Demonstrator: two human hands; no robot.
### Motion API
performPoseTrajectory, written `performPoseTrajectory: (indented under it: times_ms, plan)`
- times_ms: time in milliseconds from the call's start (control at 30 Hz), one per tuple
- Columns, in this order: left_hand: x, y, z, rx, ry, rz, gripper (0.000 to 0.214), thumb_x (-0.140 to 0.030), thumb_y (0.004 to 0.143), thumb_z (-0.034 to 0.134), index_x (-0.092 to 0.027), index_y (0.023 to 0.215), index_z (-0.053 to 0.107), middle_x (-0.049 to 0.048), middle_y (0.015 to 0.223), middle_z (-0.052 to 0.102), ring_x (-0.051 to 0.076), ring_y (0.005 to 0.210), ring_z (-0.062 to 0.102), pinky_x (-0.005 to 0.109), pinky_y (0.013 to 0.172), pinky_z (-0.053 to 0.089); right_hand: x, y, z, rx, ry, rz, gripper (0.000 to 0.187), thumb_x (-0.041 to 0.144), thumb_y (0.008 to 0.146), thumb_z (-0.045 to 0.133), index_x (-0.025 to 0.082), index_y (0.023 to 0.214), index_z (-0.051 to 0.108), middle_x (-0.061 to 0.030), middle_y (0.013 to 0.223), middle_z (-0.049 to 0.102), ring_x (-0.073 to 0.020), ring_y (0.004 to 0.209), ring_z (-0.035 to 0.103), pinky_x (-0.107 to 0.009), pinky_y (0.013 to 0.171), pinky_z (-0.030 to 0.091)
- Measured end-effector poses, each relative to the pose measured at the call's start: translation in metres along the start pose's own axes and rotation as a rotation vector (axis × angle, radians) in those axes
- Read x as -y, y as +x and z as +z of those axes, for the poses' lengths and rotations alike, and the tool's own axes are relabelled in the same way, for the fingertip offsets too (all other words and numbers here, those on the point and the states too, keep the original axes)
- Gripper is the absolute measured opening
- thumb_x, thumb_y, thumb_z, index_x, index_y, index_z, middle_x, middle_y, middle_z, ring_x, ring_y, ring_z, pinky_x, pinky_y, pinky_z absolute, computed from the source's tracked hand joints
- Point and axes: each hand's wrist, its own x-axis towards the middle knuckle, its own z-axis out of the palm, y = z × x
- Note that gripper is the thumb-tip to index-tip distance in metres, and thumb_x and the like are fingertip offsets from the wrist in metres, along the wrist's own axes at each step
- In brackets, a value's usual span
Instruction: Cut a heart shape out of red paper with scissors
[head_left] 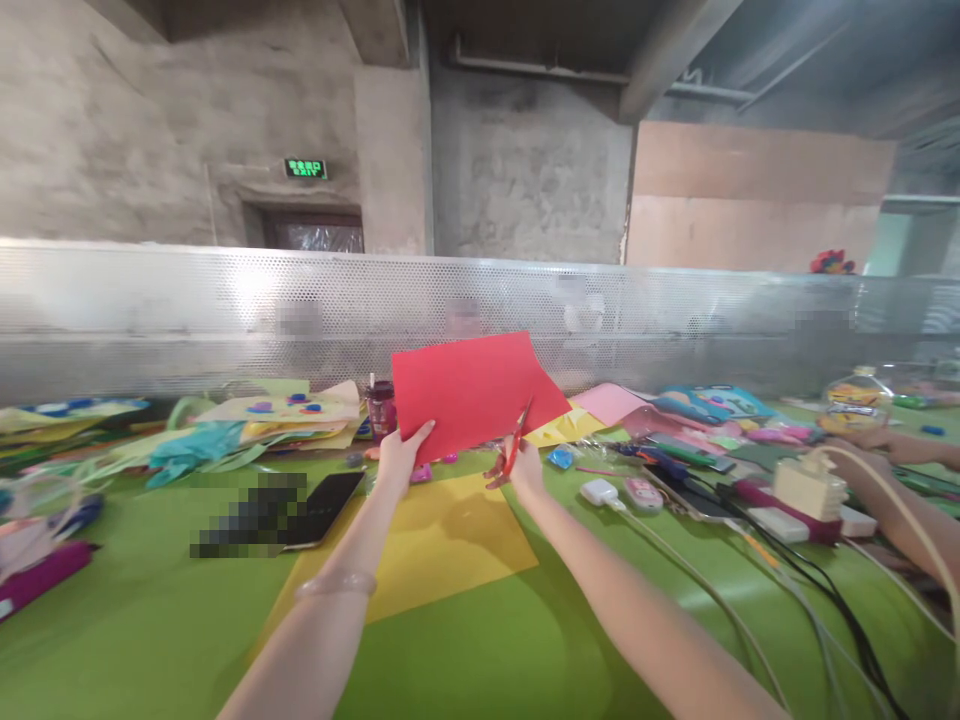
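A sheet of red paper (469,390) is held up above the table, tilted, its lower left corner pinched by my left hand (401,455) with the thumb on the near face. My right hand (523,468) grips red-handled scissors (516,445) by the handles. The scissor blades point up against the lower right part of the red sheet; whether they are open or cut into it I cannot tell. Below both hands, yellow paper (450,545) lies flat on the green table (465,660).
A dark phone (324,508) lies left of the yellow paper. On the right are a white charger case (600,493), cables (697,580) and a cream power adapter (808,490). Craft papers line a perforated metal screen (172,310). Another person's arm (892,490) reaches in at right.
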Motion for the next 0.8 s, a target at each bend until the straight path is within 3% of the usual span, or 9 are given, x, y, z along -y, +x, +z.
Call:
performPoseTrajectory:
  times_ms: [533,800]
  plan:
    - [-0.011,-0.005,-0.004,0.035,-0.069,-0.087,0.030,-0.027,0.066,0.074,-0.012,0.091,0.069,0.0102,0.093,0.070,0.019,0.070,0.067,0.024,0.050,0.055,0.003,0.006,-0.010,0.051,-0.012,0.037,0.029,0.036,0.089,0.050,0.014,0.107,0.055,-0.0049,0.097,0.060,-0.0135,0.077,0.060,-0.031,0.065,0.052]
    - [-0.008,0.000,-0.010,0.036,-0.058,-0.114,0.032,-0.029,0.063,0.076,-0.011,0.089,0.069,0.0087,0.080,0.071,0.018,0.063,0.067,0.022,0.044,0.052,0.006,0.008,-0.014,0.059,-0.040,0.043,0.029,0.035,0.089,0.051,0.014,0.110,0.054,-0.0059,0.102,0.059,-0.0151,0.082,0.060,-0.033,0.069,0.052]
